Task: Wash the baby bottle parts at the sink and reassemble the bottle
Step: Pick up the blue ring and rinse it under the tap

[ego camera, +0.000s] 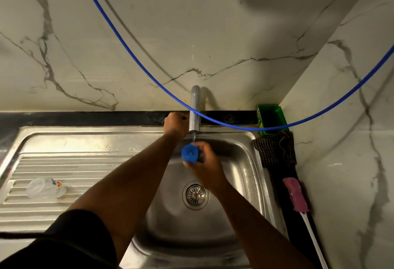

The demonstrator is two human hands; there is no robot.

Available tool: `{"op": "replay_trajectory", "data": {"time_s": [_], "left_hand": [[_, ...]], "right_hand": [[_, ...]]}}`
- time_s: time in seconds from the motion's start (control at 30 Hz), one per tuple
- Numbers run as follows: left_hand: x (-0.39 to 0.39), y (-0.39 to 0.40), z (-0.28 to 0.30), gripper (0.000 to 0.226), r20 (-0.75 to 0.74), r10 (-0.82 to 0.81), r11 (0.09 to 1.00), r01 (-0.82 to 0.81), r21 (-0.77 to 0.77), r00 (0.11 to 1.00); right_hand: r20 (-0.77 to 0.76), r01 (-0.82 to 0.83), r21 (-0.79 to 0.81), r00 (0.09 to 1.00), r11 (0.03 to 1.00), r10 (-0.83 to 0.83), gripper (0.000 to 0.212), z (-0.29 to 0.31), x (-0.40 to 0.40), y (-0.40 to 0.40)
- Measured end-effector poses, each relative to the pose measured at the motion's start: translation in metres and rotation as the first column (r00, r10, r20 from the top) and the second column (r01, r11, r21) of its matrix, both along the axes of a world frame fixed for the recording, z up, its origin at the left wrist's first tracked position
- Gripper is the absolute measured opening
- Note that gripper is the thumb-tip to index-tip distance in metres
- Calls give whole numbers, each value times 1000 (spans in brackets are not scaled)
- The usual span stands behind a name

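We see a blue cap (189,153) gripped in our right hand (202,162) under the tap (195,109); our left hand (175,125) curls beside the tap, its hold hidden.

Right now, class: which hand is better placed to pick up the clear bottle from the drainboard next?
Left, probably. The bottle lies on the left hand's side, and the right hand already grips the blue part.

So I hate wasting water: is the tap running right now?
Running: a thin stream falls from the tap spout toward the blue cap.
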State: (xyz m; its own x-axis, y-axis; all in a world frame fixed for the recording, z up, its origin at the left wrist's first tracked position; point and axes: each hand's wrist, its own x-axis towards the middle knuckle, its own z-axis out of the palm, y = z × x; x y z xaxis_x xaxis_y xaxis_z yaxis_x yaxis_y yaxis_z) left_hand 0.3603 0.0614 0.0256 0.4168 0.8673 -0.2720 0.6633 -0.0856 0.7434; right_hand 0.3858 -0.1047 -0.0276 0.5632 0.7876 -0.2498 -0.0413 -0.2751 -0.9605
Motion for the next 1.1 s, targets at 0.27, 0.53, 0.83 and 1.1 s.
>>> {"op": "replay_trajectory", "data": {"time_s": [0.27,0.53,0.83,1.1], "left_hand": [[3,2,12,19,-80,-68,996,72,50,994],[-3,-18,11,22,16,-101,994,101,32,995],[-47,-100,-29,41,107,25,777,48,-628,994],[-97,-157,-69,80,323,378,568,58,-821,868]], "right_hand": [[-70,104,-2,992,995,-104,48,-4,-4,5],[-723,157,-159,654,975,-223,43,14,-2,16],[-544,184,-398,742,899,-393,59,3,-15,10],[691,327,-182,714,927,-116,34,1,-14,-94]]}}
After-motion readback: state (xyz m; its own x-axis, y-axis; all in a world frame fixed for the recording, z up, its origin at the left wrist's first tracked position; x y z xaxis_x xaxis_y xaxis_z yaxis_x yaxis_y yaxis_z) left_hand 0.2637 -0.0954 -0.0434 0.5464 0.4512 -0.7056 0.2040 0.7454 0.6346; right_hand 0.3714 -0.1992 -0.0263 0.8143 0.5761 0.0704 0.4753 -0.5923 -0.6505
